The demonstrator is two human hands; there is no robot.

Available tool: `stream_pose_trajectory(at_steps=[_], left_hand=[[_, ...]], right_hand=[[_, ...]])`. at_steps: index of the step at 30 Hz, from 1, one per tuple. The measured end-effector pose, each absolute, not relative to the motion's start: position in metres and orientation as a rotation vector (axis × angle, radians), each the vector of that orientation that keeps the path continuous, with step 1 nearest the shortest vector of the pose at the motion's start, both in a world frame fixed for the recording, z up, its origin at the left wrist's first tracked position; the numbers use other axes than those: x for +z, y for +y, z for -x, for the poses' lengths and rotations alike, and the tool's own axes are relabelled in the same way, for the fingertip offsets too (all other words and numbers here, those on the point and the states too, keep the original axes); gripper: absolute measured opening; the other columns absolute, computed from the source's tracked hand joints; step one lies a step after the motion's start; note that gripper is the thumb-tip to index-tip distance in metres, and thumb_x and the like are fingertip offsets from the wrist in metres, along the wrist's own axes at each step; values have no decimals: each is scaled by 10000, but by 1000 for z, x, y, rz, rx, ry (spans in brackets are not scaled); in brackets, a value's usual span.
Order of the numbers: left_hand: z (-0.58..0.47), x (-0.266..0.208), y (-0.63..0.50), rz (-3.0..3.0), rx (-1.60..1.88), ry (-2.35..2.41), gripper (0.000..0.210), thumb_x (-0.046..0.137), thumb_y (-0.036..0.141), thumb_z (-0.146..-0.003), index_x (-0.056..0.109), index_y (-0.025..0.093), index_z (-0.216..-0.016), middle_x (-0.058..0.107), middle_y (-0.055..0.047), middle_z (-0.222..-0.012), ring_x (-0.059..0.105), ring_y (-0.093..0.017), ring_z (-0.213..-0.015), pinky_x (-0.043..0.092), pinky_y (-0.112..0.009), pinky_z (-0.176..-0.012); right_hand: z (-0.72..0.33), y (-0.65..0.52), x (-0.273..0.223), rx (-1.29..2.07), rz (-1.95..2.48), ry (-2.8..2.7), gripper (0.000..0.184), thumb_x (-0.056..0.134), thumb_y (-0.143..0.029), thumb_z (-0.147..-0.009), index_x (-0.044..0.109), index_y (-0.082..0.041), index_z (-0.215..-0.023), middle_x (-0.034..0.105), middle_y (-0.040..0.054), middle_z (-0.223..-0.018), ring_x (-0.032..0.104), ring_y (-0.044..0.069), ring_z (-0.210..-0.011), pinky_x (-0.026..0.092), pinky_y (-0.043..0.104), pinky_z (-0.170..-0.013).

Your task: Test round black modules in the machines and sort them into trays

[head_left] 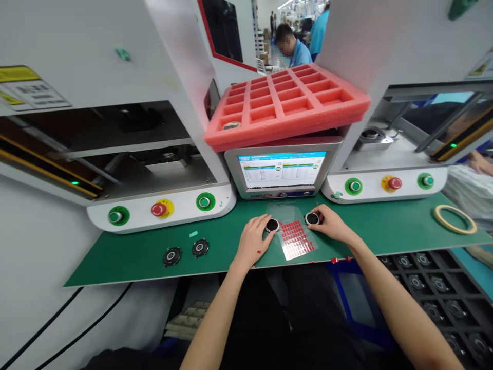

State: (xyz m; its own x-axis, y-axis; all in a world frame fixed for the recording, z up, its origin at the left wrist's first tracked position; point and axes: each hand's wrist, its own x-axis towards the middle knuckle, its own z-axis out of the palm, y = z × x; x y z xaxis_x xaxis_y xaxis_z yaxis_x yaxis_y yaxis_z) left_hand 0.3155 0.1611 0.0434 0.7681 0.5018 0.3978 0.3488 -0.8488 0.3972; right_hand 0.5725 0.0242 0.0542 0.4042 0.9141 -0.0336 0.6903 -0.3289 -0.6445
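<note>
My left hand (252, 241) has its thumb and fingers closed on the rim of a round watch case (272, 225) with a black face and silver edge. A small red piece sticks to the back of that hand. Opposite it, my right hand (332, 223) grips a second round watch case (311, 219) by its right side. Between the two lies a clear sheet with rows of small red stickers (296, 237). Two black watch cases (172, 256) with round centres rest farther left on the green bench top (227, 239).
Behind the bench stand a monitor (283, 169) and a pink foam tray (285, 105). Machines with green and red buttons (159, 208) flank both sides. A tape roll (455, 219) lies at right; a black tray of parts (435, 298) sits below. A person (295, 49) is beyond.
</note>
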Motion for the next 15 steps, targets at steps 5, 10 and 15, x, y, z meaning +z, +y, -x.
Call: stream_pose_trajectory(at_steps=[5,10,15], left_hand=[[-273,88,210,-2779,701,680,310,534,380,-946,675,226,-1176,703,-61,-1233,639,-221,-1153,503,-392,-1039],[-222,130,318,-2837,807,1094,422,398,421,-973,671,149,-1145,696,-131,-1225,611,-283,-1201,438,-468,-1090],[-210,158,422,-2828,789,1499,617,203,458,-1035,534,2,-1285,572,-215,-1373,475,-357,-1340,384,-567,-1076]], right_hand=[[-563,17,57,471,2078,-1416,418,694,-314,-738,583,-202,-1125,595,95,-1033,613,204,-739,538,386,-743],[-580,-10,87,240,2055,-1422,235,574,-434,-834,602,-270,-1000,657,106,-1010,657,256,-789,526,420,-767],[-655,-23,125,-254,2187,-1181,221,561,-480,-789,549,-301,-658,626,69,-613,596,261,-572,434,397,-614]])
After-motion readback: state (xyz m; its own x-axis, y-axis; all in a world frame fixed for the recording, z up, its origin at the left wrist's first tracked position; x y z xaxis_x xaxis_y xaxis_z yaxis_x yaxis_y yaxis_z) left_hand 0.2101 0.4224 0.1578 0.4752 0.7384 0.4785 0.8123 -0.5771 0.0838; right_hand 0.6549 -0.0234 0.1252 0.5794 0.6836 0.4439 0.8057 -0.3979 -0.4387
